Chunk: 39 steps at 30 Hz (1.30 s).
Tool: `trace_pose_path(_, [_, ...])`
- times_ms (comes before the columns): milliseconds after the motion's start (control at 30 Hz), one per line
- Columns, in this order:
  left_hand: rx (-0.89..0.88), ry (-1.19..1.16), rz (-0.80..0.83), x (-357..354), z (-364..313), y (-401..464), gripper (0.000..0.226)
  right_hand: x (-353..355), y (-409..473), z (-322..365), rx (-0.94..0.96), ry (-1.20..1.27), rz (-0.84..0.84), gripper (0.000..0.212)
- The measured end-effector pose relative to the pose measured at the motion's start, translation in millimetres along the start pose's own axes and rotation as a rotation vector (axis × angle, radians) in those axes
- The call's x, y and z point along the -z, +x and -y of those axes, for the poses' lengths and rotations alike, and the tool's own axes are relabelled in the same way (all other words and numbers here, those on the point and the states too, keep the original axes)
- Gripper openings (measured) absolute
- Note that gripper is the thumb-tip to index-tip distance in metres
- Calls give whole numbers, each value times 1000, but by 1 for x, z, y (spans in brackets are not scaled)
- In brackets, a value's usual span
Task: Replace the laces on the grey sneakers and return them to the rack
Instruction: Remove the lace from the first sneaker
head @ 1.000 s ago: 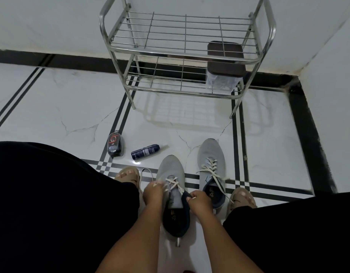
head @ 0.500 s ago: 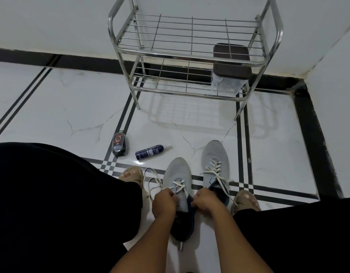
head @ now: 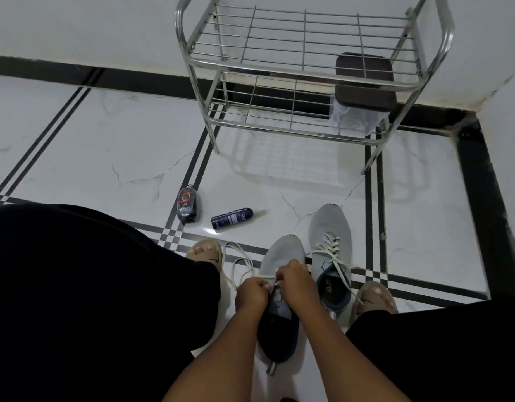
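Two grey fabric sneakers stand on the white marble floor [head: 105, 146] between the person's feet, toes toward the wall. The nearer grey sneaker [head: 282, 256] lies under both hands. The left hand [head: 252, 295] is clenched around the white flat lace [head: 239, 264], which loops out on the floor toward the left foot. The right hand [head: 297, 281] pinches the same lace over the eyelets, fingers curled, its knuckles just beside those of the left hand.

The second grey sneaker [head: 330, 227] stands just beside it on the right and is laced, with its white lace ends hanging loose over its side.

The shiny metal wire rack [head: 279, 42] stands against the wall at the far corner of the floor. Its upper shelf carries no shoes. On the right end of the lower shelf sits a clear plastic box with a dark brown lid [head: 363, 82]; I cannot tell what is inside.

On the floor left of the sneakers lie a small dark shoe-polish bottle [head: 188, 206] and a dark blue spray can [head: 231, 218], near each other but apart.
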<state>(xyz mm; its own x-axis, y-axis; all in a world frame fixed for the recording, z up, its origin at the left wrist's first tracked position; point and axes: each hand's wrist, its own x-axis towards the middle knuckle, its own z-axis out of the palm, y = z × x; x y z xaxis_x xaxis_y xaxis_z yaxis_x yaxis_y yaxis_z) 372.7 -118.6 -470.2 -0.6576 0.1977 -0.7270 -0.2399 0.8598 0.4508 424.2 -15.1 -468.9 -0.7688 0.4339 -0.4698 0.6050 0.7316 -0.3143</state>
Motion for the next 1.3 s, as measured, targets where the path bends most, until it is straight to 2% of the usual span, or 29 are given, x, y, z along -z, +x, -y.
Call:
trace_pose_path(100, [12,-17,1,-1,1,3,19,-6,2,-1,-20,-20,48,19])
trace_pose_path(167, [19,-29,4,-1,1,3,19,-10,3,-3,-75,36,70,21])
trace_pose_path(233, [41,-25,-4,0,2,3,19,-8,3,-6,-84,144,103,13])
trace_pose_path(333, [89,9,-54,5,5,3,23,18,-1,-14,-316,726,144,17])
trace_pose_path(400, [96,29,-56,8,5,4,25,17,-2,-27,-476,1126,67,26])
trace_pose_path(467, [94,33,-35,8,2,4,24,16,1,-21,-475,929,66,27])
trace_pose_path(533, [99,42,-28,7,0,3,24,10,3,-13,-277,508,67,20])
trace_pose_path(633, [103,54,-19,6,2,3,23,6,0,2,-102,160,156,12])
trace_pose_path(700, [100,50,-14,6,2,3,22,0,-4,3,-70,23,129,16])
trace_pose_path(767, [88,51,-14,7,2,2,22,0,-4,3,-124,24,82,24])
trace_pose_path(900, [77,77,-27,6,2,3,26,14,3,4,-267,384,25,33])
trace_pose_path(1000, [81,69,-38,6,2,1,25,24,4,8,-387,811,-49,25])
trace_pose_path(1100, [91,56,-55,7,3,3,23,29,2,3,-634,1288,-215,18])
trace_pose_path(1133, [96,50,-55,7,2,3,21,29,4,-1,-656,1288,-224,19])
trace_pose_path(1167, [99,48,-49,6,2,3,19,27,8,-3,-600,1133,-186,21])
trace_pose_path(1233, [88,63,-29,3,1,2,17,27,8,0,-391,627,41,20])
trace_pose_path(1300, [75,87,-20,0,1,1,17,17,3,7,-206,261,191,19])
